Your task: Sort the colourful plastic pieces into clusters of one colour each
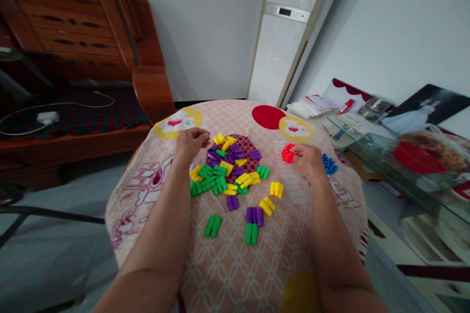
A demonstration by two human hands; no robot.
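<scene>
My left hand point(192, 144) is curled at the left of a mixed pile, beside several yellow plastic pieces point(229, 143); whatever its fingers may hold is hidden. At the right, my right hand point(308, 159) pinches at the edge of a small heap of red plastic pieces point(288, 153). Between both arms lie purple pieces point(235, 149) and green pieces point(213, 176), shaped like short joined tubes. Nearer to me, a purple piece point(254, 215) touches a green piece point(251, 234). Just right of my right hand sits a heap of blue pieces point(329, 164).
A patterned cloth covers the round table point(220, 279). To the left stands a wooden bench point(154, 90) with a white charger point(48, 117) on its seat. A glass shelf point(370, 144) with papers and a red bowl point(418, 157) is at the right. A tall white cabinet unit point(279, 44) stands behind.
</scene>
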